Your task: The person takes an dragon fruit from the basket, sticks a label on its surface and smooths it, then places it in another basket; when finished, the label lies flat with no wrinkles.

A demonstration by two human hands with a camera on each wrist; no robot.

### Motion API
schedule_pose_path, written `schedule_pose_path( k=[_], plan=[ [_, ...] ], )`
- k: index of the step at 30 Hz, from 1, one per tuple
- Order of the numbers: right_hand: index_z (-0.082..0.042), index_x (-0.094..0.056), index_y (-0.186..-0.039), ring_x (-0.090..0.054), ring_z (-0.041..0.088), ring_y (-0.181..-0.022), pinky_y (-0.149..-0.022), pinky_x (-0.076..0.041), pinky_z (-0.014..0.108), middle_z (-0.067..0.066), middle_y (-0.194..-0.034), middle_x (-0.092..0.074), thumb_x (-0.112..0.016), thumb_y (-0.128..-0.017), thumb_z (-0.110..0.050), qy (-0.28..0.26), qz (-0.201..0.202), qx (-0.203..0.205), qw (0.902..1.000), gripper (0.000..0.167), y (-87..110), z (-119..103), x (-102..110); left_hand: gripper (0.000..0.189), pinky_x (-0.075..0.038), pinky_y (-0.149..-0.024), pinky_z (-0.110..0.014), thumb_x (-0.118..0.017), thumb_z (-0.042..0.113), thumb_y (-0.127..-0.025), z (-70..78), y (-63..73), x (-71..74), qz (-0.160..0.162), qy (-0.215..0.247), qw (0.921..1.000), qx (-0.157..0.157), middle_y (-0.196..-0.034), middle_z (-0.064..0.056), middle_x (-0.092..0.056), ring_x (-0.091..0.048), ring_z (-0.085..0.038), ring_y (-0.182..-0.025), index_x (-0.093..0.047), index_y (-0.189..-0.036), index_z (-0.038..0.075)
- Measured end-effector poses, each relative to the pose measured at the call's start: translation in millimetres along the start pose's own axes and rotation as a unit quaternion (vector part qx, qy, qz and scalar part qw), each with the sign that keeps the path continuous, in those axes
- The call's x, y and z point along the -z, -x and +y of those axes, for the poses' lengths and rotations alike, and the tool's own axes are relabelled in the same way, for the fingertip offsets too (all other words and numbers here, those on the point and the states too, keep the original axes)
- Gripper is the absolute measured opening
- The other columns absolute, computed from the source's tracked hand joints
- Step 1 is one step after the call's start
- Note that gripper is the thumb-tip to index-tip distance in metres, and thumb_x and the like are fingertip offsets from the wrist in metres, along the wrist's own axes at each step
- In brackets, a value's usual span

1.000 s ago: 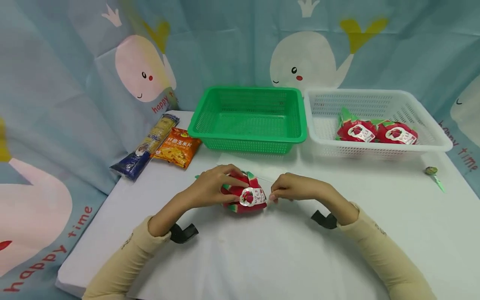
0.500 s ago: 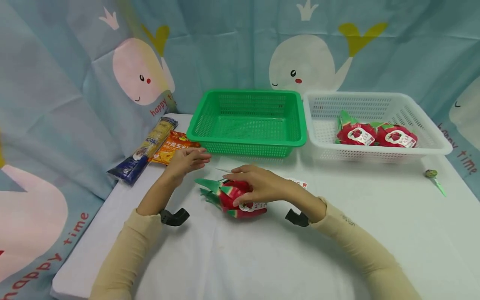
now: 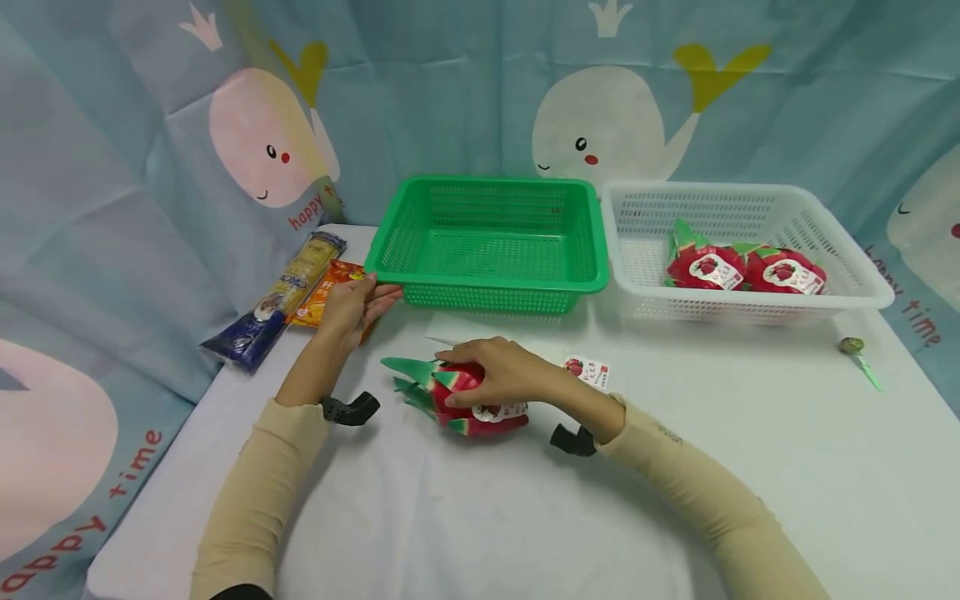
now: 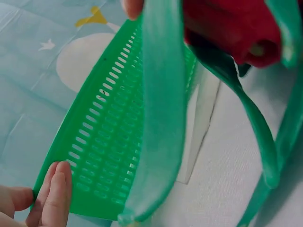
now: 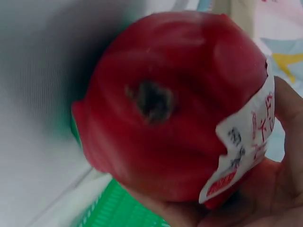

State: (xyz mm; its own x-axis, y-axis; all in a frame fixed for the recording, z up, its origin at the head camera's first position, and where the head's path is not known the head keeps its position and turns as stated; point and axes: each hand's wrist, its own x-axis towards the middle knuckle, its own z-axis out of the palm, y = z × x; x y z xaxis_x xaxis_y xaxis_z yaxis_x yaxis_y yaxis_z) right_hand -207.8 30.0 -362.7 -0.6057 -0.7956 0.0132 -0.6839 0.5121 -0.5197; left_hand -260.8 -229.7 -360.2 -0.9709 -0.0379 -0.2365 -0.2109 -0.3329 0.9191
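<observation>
A red dragon fruit [image 3: 467, 379] with long green leaf tips and a white label lies in the middle of the white table. My right hand [image 3: 498, 371] grips it from above, fingers and thumb spread round its skin; the right wrist view shows the fruit's round dark end [image 5: 154, 100] and its label [image 5: 244, 142] close up. At the green basket [image 3: 487, 283], my left hand [image 3: 354, 308] pinches the front left corner of the rim between thumb and fingers [image 4: 56, 194]. Nothing lies inside that basket.
To the right, a white basket [image 3: 750, 298] holds two labelled dragon fruits [image 3: 783, 271]. An orange snack bag [image 3: 318, 304] and a long blue-and-yellow packet [image 3: 273, 304] lie at left. A loose label [image 3: 587, 371] sits behind my right wrist; a lollipop [image 3: 858, 358] lies far right.
My left hand has let go of the dragon fruit and moved back and left to take the green basket's rim. My right hand has moved left onto the fruit, uncovering the loose label.
</observation>
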Motion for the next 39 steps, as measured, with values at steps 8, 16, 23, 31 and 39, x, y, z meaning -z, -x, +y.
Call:
schedule_pose_path(
  k=[8,16,23,31,39],
  plan=[
    [-0.024,-0.049,-0.134,-0.055,0.009,-0.103,-0.080,-0.049,0.027,-0.003,-0.129,-0.056,-0.067,-0.082,-0.037,-0.084,0.022,-0.029,0.9958,0.057,17.7,4.4,22.0,0.023,-0.053,-0.072,-0.019,-0.044,0.020,-0.097,-1.2,-1.7,2.9,-0.015,0.002,0.9998,-0.012,-0.079,-0.005,-0.072,-0.070,-0.011,-0.076,-0.054,-0.105,0.001],
    [-0.027,-0.044,-0.137,-0.055,0.023,-0.106,-0.074,-0.054,0.032,0.007,-0.127,-0.056,-0.067,-0.083,-0.033,-0.122,0.159,-0.116,0.9729,0.059,61.9,21.6,109.5,0.022,-0.053,-0.071,-0.018,-0.044,0.020,-0.097,-2.6,-4.7,8.1,-0.020,0.008,0.9995,-0.024,-0.079,-0.004,-0.072,-0.070,-0.011,-0.076,-0.055,-0.100,0.002],
    [-0.033,-0.032,-0.142,-0.047,0.031,-0.115,-0.084,-0.053,0.034,0.015,-0.140,-0.040,-0.058,-0.086,-0.043,-0.132,0.308,-0.236,0.9122,0.063,81.8,65.5,169.9,0.024,-0.053,-0.072,-0.018,-0.044,0.021,-0.097,-4.8,-4.5,9.7,-0.021,0.007,0.9990,-0.038,-0.080,-0.004,-0.072,-0.070,-0.011,-0.077,-0.053,-0.103,0.000],
    [-0.019,-0.025,-0.144,-0.046,0.037,-0.117,-0.093,-0.046,0.052,0.018,-0.141,-0.040,-0.054,-0.087,-0.044,-0.044,0.384,-0.327,0.8625,0.069,76.0,128.2,163.8,0.036,-0.053,-0.074,-0.018,-0.045,0.022,-0.096,-8.4,0.4,7.6,-0.019,0.015,0.9990,-0.038,-0.081,-0.004,-0.072,-0.069,-0.011,-0.078,-0.046,-0.121,-0.005],
    [-0.006,-0.028,-0.143,-0.043,0.042,-0.118,-0.096,-0.040,0.053,0.027,-0.137,-0.042,-0.057,-0.087,-0.039,-0.049,0.332,-0.367,0.8676,0.071,75.2,166.0,135.4,0.054,-0.051,-0.078,-0.018,-0.044,0.022,-0.096,-17.3,0.2,8.4,-0.034,0.001,0.9979,-0.056,-0.084,-0.002,-0.071,-0.069,-0.010,-0.082,-0.029,-0.138,-0.009]
  ],
)
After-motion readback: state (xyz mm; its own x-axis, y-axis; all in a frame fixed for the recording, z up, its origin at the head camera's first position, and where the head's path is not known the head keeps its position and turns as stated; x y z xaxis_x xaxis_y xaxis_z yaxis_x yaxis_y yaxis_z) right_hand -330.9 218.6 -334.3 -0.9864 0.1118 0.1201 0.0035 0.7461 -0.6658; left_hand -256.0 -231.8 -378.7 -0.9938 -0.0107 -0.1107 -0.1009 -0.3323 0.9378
